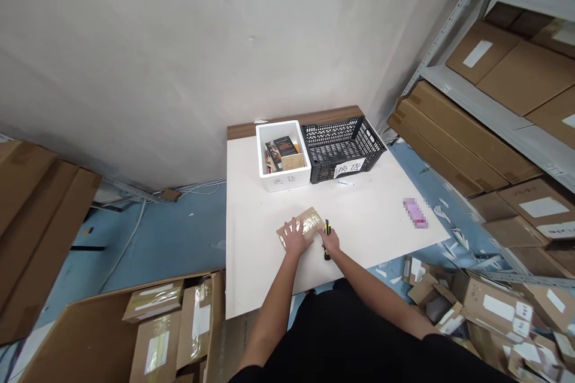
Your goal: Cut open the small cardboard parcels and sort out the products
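Note:
A small flat cardboard parcel [306, 224] wrapped in clear tape lies on the white table [251, 263]. My left hand [295, 236] rests flat on its near left part, fingers spread. My right hand [331, 242] is closed round a black and yellow utility knife [327, 230], right beside the parcel's right edge.
A white foam box [269, 176] holding small boxes and a black plastic crate [372, 142] stand at the table's far edge. A pink blurred item [415, 213] lies at the right. Cardboard boxes crowd the floor left and right; metal shelving [494, 114] with cartons stands at the right.

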